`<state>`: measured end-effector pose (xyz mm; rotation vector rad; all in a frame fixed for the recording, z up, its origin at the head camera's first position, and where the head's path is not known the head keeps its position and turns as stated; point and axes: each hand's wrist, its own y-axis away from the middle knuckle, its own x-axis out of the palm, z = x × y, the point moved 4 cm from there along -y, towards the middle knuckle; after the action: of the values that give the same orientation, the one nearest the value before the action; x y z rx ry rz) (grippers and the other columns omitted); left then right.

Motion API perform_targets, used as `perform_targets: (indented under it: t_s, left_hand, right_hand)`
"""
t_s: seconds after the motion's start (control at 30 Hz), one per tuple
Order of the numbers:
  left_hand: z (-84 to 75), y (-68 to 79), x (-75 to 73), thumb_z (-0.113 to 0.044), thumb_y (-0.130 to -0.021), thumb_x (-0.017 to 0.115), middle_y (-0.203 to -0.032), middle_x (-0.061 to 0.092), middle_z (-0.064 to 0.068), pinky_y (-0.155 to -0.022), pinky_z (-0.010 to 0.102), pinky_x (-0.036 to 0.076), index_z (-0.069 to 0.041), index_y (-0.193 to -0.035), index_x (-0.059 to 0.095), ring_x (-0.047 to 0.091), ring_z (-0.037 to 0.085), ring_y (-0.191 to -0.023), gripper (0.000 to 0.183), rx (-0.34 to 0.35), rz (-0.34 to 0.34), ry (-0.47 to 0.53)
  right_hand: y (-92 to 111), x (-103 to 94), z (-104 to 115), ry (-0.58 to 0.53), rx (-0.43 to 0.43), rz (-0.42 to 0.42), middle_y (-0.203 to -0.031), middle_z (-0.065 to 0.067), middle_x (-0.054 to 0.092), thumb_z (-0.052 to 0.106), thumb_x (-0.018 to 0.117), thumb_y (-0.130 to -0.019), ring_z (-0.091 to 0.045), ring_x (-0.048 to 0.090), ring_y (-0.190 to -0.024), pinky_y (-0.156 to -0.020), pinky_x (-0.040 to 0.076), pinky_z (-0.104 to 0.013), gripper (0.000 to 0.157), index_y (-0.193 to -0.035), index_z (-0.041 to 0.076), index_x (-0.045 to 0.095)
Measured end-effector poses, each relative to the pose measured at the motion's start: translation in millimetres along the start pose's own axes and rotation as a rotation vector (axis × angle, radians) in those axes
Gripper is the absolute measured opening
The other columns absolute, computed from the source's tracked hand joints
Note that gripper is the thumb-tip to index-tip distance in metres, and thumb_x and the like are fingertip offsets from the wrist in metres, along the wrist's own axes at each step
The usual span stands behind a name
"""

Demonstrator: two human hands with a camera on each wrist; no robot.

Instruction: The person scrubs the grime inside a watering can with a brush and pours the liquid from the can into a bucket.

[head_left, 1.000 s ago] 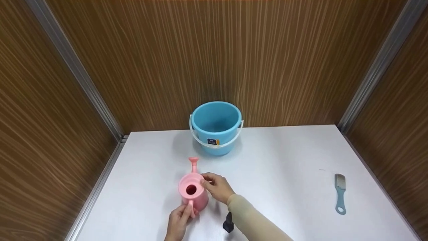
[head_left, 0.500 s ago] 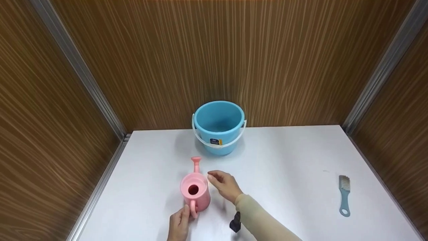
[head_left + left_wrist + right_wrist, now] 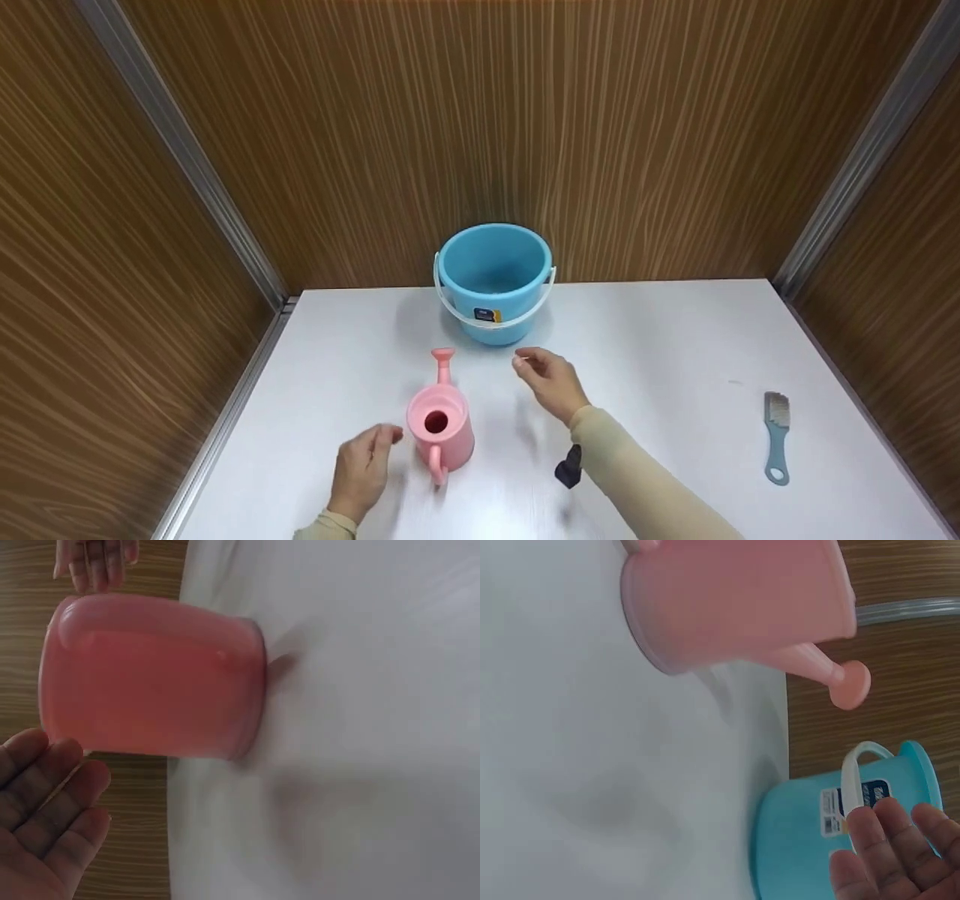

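A pink watering can (image 3: 450, 442) stands upright on the white table, its spout toward the back and its handle toward me. Just left of it is my left hand (image 3: 360, 469), fingers relaxed and holding nothing; in the left wrist view its fingers (image 3: 71, 795) lie beside the can's body (image 3: 150, 682). My right hand (image 3: 551, 381) hovers to the right of the spout, loosely bent and holding nothing. Behind the spout stands a light-blue bucket (image 3: 491, 300) with its white handle hanging down in front. The right wrist view has my right fingers (image 3: 900, 847) overlapping the bucket.
A brush with a blue-grey handle (image 3: 777, 442) lies on the right of the white table (image 3: 637, 337). Wood-grain panels (image 3: 480, 112) with metal corner strips wall the table at the back and both sides. A dark strap end (image 3: 568, 466) hangs from my right sleeve.
Both hands have let go of the watering can. The right hand has moved right and up toward the bucket, the left hand away to the left. The can stays where it was.
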<state>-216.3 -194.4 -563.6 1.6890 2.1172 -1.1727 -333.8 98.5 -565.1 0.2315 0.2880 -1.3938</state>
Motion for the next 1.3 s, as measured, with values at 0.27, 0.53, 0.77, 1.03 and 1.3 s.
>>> perform_targets:
  t_s: [0.27,0.53,0.77,1.03,1.3]
  left_hand:
    - [-22.4,-28.5,-12.4,-0.036,-0.096,0.045,-0.11,0.063,0.007,-0.089,0.038,0.043,-0.007,-0.111,0.064,0.056,0.022,-0.106,0.037,0.048,0.027,-0.265]
    - [-33.9,-74.9,-2.7,-0.044,-0.093,0.045,-0.128,0.049,0.013,-0.098,0.042,0.034,-0.007,-0.129,0.05,0.044,0.027,-0.12,0.051,0.014,0.158,-0.289]
    - [-16.5,-129.4,-4.5,-0.063,-0.089,0.034,-0.14,0.038,0.008,-0.102,0.043,0.027,-0.014,-0.138,0.039,0.033,0.024,-0.129,0.07,-0.129,0.28,-0.185]
    - [-11.9,-168.0,2.5,-0.065,-0.087,0.034,-0.146,0.028,0.004,-0.105,0.044,0.022,-0.018,-0.143,0.03,0.023,0.022,-0.134,0.072,-0.165,0.389,-0.203]
    - [-27.7,-191.2,22.9,-0.061,-0.089,0.037,-0.149,0.022,0.003,-0.104,0.046,0.021,-0.018,-0.144,0.027,0.019,0.023,-0.135,0.071,-0.195,0.433,-0.299]
  right_hand:
    - [-15.2,-25.4,9.5,-0.075,0.062,-0.041,-0.096,-0.003,0.063,0.051,0.058,-0.083,-0.017,0.059,-0.091,-0.082,0.047,-0.037,0.055,-0.12,0.011,0.055]
    - [-33.5,-38.8,17.3,-0.157,0.162,-0.046,-0.107,-0.007,0.06,0.045,0.059,-0.086,-0.02,0.058,-0.097,-0.083,0.047,-0.037,0.056,-0.126,0.008,0.046]
    - [-48.6,-34.7,27.9,-0.248,0.234,-0.047,-0.114,-0.011,0.057,0.043,0.06,-0.086,-0.023,0.057,-0.101,-0.085,0.046,-0.038,0.058,-0.128,0.007,0.042]
    - [-62.6,-29.3,34.6,-0.368,0.319,-0.111,-0.12,-0.015,0.054,0.038,0.059,-0.088,-0.027,0.055,-0.107,-0.086,0.045,-0.038,0.063,-0.134,0.004,0.033]
    - [-73.2,-30.8,32.6,-0.443,0.384,-0.179,-0.12,-0.015,0.053,0.037,0.058,-0.089,-0.026,0.057,-0.105,-0.084,0.047,-0.035,0.066,-0.138,0.005,0.028]
